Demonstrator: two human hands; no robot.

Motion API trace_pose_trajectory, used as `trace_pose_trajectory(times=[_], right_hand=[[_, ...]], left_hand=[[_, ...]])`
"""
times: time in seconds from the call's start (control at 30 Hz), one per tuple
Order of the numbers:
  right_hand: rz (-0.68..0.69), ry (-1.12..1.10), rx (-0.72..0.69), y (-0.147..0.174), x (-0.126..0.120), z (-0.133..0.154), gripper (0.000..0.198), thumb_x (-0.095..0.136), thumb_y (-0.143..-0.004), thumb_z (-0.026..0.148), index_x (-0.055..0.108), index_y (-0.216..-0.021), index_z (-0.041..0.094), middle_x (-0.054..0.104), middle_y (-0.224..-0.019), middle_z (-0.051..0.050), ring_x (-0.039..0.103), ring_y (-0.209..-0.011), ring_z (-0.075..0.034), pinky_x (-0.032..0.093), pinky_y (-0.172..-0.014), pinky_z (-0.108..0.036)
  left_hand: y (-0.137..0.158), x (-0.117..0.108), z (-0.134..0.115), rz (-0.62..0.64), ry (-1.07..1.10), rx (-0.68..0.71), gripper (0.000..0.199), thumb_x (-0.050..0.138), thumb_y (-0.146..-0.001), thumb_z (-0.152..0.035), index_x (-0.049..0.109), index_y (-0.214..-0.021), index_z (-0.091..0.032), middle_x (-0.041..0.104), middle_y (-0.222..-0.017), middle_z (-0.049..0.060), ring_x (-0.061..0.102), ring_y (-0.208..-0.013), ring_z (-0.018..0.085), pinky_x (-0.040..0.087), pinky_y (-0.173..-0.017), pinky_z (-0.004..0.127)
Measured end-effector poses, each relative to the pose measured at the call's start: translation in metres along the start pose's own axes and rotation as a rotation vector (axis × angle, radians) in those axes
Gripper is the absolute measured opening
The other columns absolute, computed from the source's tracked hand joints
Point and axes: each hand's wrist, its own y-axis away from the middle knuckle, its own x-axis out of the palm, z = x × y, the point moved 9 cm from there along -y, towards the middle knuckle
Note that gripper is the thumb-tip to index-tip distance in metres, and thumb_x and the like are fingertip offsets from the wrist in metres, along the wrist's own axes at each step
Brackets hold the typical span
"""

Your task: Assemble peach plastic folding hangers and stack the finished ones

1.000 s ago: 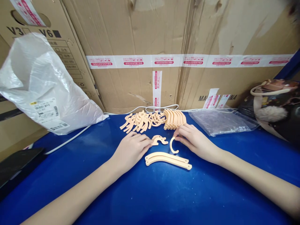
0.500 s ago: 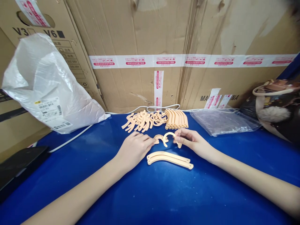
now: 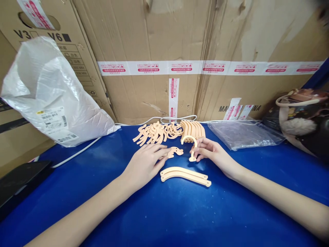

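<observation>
Between the fingertips of my left hand (image 3: 149, 161) is a small flat cream plastic piece (image 3: 176, 151) with holes and a curved edge. My right hand (image 3: 210, 151) is closed on a cream plastic hanger hook (image 3: 195, 142), held upright with its curve at the top and its flat foot at the bottom. The hook and the piece are apart. Two long curved hanger arms (image 3: 183, 175) lie side by side on the blue table just in front of my hands.
Behind my hands lie a loose heap of cream parts (image 3: 154, 132) and a row of stacked curved arms (image 3: 194, 129). A clear plastic bag (image 3: 241, 135) lies right, near a dark bag (image 3: 300, 120). A white parcel bag (image 3: 56, 99) and a black device (image 3: 23, 185) are left. Cardboard boxes (image 3: 154, 41) stand behind.
My right hand has turned the hook upright and moved it a little away from the piece in my left hand. My left hand has barely moved.
</observation>
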Motion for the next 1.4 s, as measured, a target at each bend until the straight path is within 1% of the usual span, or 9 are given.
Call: trace_pose_trajectory(times=[0.13,0.23,0.37,0.53,0.7,0.9,1.17,1.3,1.4], right_hand=[[-0.018,-0.054,0.030,0.001,-0.002,-0.003,0.030,0.071,-0.073,0.033,0.049,-0.089,0.019,0.064,-0.078,0.000,0.064,-0.068,-0.013,0.052,-0.062,-0.026],[0.001,-0.076,0.025,0.001,0.001,-0.002,0.033,0.072,-0.072,0.030,0.049,-0.092,0.020,0.063,-0.077,0.001,0.064,-0.067,-0.013,0.052,-0.062,-0.026],[0.013,-0.110,0.067,0.000,0.009,-0.005,0.040,0.072,-0.070,0.027,0.051,-0.104,0.019,0.063,-0.080,0.000,0.065,-0.068,-0.013,0.053,-0.061,-0.025],[0.012,-0.130,0.129,-0.004,0.021,-0.006,0.041,0.073,-0.069,0.025,0.057,-0.106,0.016,0.065,-0.084,-0.002,0.064,-0.069,-0.012,0.052,-0.060,-0.022],[0.081,-0.149,0.083,-0.007,0.035,-0.004,0.032,0.072,-0.071,0.025,0.060,-0.100,0.018,0.064,-0.079,0.000,0.062,-0.065,-0.009,0.050,-0.057,-0.020],[0.136,-0.142,0.059,-0.007,0.037,-0.006,0.031,0.071,-0.072,0.025,0.058,-0.099,0.018,0.063,-0.080,0.001,0.061,-0.062,-0.009,0.052,-0.057,-0.022],[0.186,-0.065,0.055,-0.005,0.041,-0.005,0.032,0.070,-0.073,0.028,0.057,-0.100,0.017,0.065,-0.085,-0.002,0.060,-0.062,-0.010,0.052,-0.053,-0.021],[0.179,-0.077,0.058,-0.004,0.040,-0.006,0.031,0.070,-0.074,0.028,0.056,-0.099,0.017,0.064,-0.081,0.000,0.057,-0.056,-0.007,0.051,-0.052,-0.021],[0.186,-0.075,0.052,-0.003,0.041,-0.005,0.028,0.069,-0.075,0.028,0.056,-0.098,0.018,0.064,-0.080,0.001,0.056,-0.055,-0.007,0.050,-0.051,-0.020]], left_hand=[[0.002,-0.010,-0.005,0.131,0.215,-0.060,0.016,0.048,-0.093,-0.031,0.062,-0.097,-0.024,0.064,-0.096,-0.002,0.059,-0.090,0.014,0.044,-0.078,0.027],[0.007,-0.005,-0.013,0.278,0.230,-0.060,0.013,0.055,-0.088,-0.036,0.059,-0.087,-0.024,0.060,-0.087,-0.003,0.056,-0.082,0.015,0.041,-0.069,0.026],[0.010,0.006,-0.016,0.359,0.231,-0.054,0.011,0.056,-0.087,-0.034,0.055,-0.086,-0.023,0.056,-0.088,-0.003,0.054,-0.080,0.015,0.039,-0.066,0.025],[0.011,0.013,-0.017,0.365,0.260,-0.040,0.008,0.054,-0.088,-0.031,0.053,-0.087,-0.023,0.053,-0.089,-0.003,0.052,-0.073,0.014,0.037,-0.064,0.025],[0.012,0.016,-0.023,0.378,0.249,-0.021,0.007,0.050,-0.088,-0.028,0.052,-0.086,-0.022,0.052,-0.092,-0.002,0.052,-0.070,0.013,0.037,-0.062,0.025],[0.012,0.015,-0.029,0.350,0.236,0.011,0.007,0.050,-0.086,-0.025,0.053,-0.080,-0.021,0.052,-0.090,-0.002,0.048,-0.065,0.011,0.035,-0.059,0.024],[0.006,0.007,-0.010,0.237,0.425,-0.155,0.009,0.056,-0.085,-0.027,0.056,-0.078,-0.021,0.054,-0.073,-0.004,0.047,-0.064,0.011,0.036,-0.060,0.023],[0.008,0.007,-0.017,0.311,0.362,-0.070,0.022,0.066,-0.077,-0.042,0.057,-0.082,-0.023,0.055,-0.082,-0.004,0.050,-0.077,0.014,0.037,-0.066,0.024],[0.010,0.008,-0.025,0.360,0.274,-0.003,0.021,0.065,-0.079,-0.042,0.057,-0.081,-0.023,0.054,-0.088,-0.001,0.049,-0.081,0.017,0.037,-0.066,0.026]])
